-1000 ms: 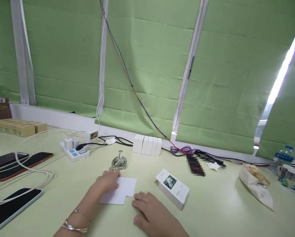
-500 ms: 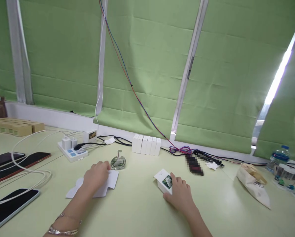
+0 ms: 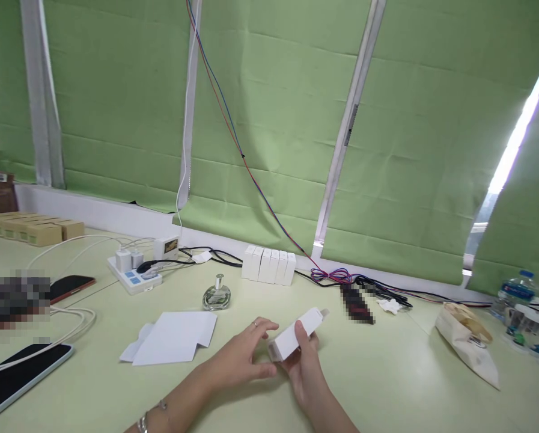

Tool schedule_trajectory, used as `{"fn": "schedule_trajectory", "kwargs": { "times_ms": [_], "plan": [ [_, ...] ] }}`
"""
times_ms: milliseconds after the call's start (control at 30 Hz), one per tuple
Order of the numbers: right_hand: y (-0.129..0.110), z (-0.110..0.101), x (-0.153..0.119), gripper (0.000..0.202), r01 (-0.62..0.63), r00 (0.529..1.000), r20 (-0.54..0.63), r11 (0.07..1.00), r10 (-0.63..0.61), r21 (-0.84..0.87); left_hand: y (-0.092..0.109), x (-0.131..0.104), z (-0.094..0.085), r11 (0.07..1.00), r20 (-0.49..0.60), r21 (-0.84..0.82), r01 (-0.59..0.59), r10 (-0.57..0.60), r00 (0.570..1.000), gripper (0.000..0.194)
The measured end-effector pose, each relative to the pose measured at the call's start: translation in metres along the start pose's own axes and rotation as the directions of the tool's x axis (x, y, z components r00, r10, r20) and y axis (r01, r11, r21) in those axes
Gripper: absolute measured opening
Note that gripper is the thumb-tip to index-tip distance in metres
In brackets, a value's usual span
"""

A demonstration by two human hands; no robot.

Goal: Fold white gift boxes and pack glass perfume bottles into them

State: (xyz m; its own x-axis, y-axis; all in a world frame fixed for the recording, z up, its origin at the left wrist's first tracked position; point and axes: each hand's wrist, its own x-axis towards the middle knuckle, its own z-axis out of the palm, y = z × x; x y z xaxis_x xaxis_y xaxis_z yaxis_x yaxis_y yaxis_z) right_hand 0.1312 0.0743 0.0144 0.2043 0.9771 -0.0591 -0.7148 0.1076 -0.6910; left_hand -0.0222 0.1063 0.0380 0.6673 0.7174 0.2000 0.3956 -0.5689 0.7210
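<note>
Above the pale green table [image 3: 372, 373], the left hand [image 3: 237, 355] has now left the folded white paper [image 3: 174, 337]; its fingers are spread, thumb apart, near the left end of the white carton [image 3: 291, 340], and whether they touch it I cannot tell. The right hand [image 3: 309, 370] has lifted this carton and pinches it, tilted, between thumb and fingers; so, I judge, it can be turned freely. Behind lie the power strip [image 3: 131, 284], a row of small white boxes [image 3: 269, 266] and, closer, the glass perfume bottle [image 3: 217, 296]; none stands between the hands.

green blinds [image 3: 287, 120], bright gap [image 3: 515, 138] at right, white ledge [image 3: 93, 207], pale table [image 3: 386, 385]
</note>
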Motion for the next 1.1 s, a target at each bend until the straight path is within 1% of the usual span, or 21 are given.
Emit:
{"fn": "schedule_trajectory", "kwargs": {
  "times_ms": [100,133,200,267,300,467,533,567,600,700,733,767,800,867,900,933,967,1000,1033,1067,1100],
  "plan": [
    [0.003,0.002,-0.002,0.069,-0.006,1.000,-0.017,1.000,0.007,0.016,0.009,0.003,0.002,0.975,-0.122,0.217,-0.039,0.067,0.990,0.037],
    [0.005,0.003,-0.003,0.067,-0.009,1.000,-0.007,1.000,0.009,0.011,0.011,0.004,0.003,0.966,-0.146,0.257,-0.029,0.068,0.987,0.030],
    [0.009,0.004,-0.006,0.064,-0.011,1.000,0.016,1.000,0.011,-0.016,0.013,0.004,0.005,0.963,-0.162,0.269,0.015,0.030,0.986,0.023],
    [0.011,0.004,-0.008,0.060,-0.006,0.999,0.034,0.998,0.008,-0.057,0.012,0.003,0.004,0.974,-0.142,0.222,0.037,-0.005,0.990,0.020],
    [0.012,0.003,-0.008,0.058,-0.002,0.999,0.039,0.997,0.005,-0.077,0.012,0.003,0.003,0.981,-0.124,0.193,0.029,-0.005,0.992,0.020],
    [0.011,-0.005,0.001,0.049,-0.004,1.000,-0.003,0.996,0.003,-0.093,0.009,0.002,-0.009,0.992,-0.024,0.076,-0.101,0.103,0.994,0.034],
    [0.008,-0.007,0.005,0.049,-0.003,1.000,-0.028,0.995,0.000,-0.095,0.008,0.002,-0.011,0.993,0.001,0.001,-0.117,0.117,0.993,0.034],
    [0.006,-0.008,0.006,0.050,-0.001,1.000,-0.023,0.995,-0.001,-0.100,0.008,0.001,-0.011,0.993,0.009,-0.038,-0.112,0.112,0.994,0.032],
    [0.004,-0.007,0.007,0.052,-0.001,1.000,0.006,0.995,0.001,-0.103,0.007,0.001,-0.010,0.992,0.009,-0.077,-0.099,0.100,0.995,0.029],
    [-0.002,-0.005,0.005,0.062,-0.042,0.981,0.182,0.994,0.061,-0.104,0.005,0.002,-0.004,0.983,-0.037,-0.180,-0.038,0.032,0.999,0.021],
    [-0.002,-0.005,0.005,0.063,-0.055,0.974,0.215,0.993,0.078,-0.108,0.004,0.003,-0.001,0.977,-0.052,-0.211,-0.020,0.009,0.999,0.021],
    [-0.003,-0.005,0.005,0.064,-0.060,0.971,0.224,0.990,0.087,-0.124,0.003,0.003,0.000,0.969,-0.054,-0.247,-0.008,-0.006,0.999,0.023],
    [-0.002,-0.005,0.005,0.064,-0.053,0.974,0.210,0.987,0.085,-0.152,0.001,0.004,0.001,0.957,-0.034,-0.289,-0.001,-0.009,0.999,0.027],
    [-0.003,-0.008,0.008,0.065,0.005,0.984,0.174,0.970,0.039,-0.244,-0.002,0.004,0.002,0.928,0.063,-0.372,0.014,0.010,0.998,0.040],
    [-0.004,-0.010,0.011,0.065,0.041,0.984,0.178,0.951,0.015,-0.306,-0.004,0.005,0.001,0.916,0.110,-0.400,0.028,0.018,0.994,0.047],
    [-0.005,-0.013,0.013,0.064,0.073,0.982,0.187,0.928,-0.004,-0.366,-0.005,0.005,0.000,0.910,0.133,-0.413,0.042,0.015,0.991,0.053],
    [-0.008,-0.016,0.015,0.064,0.097,0.979,0.205,0.903,-0.010,-0.419,-0.006,0.005,-0.002,0.910,0.121,-0.410,0.056,-0.007,0.993,0.059],
    [-0.010,-0.018,0.016,0.063,0.105,0.974,0.227,0.880,0.003,-0.464,-0.006,0.006,-0.004,0.916,0.069,-0.396,0.068,-0.044,0.997,0.065],
    [-0.013,-0.020,0.016,0.062,0.091,0.967,0.250,0.860,0.043,-0.502,-0.006,0.006,-0.006,0.922,-0.023,-0.380,0.075,-0.091,0.996,0.072],
    [-0.016,-0.022,0.015,0.062,0.059,0.958,0.270,0.846,0.101,-0.529,-0.006,0.007,-0.009,0.927,-0.134,-0.367,0.079,-0.137,0.982,0.078],
    [-0.019,-0.023,0.013,0.061,0.008,0.936,0.296,0.829,0.191,-0.559,-0.006,0.007,-0.012,0.929,-0.236,-0.360,0.084,-0.178,0.955,0.082]
  ]
}}
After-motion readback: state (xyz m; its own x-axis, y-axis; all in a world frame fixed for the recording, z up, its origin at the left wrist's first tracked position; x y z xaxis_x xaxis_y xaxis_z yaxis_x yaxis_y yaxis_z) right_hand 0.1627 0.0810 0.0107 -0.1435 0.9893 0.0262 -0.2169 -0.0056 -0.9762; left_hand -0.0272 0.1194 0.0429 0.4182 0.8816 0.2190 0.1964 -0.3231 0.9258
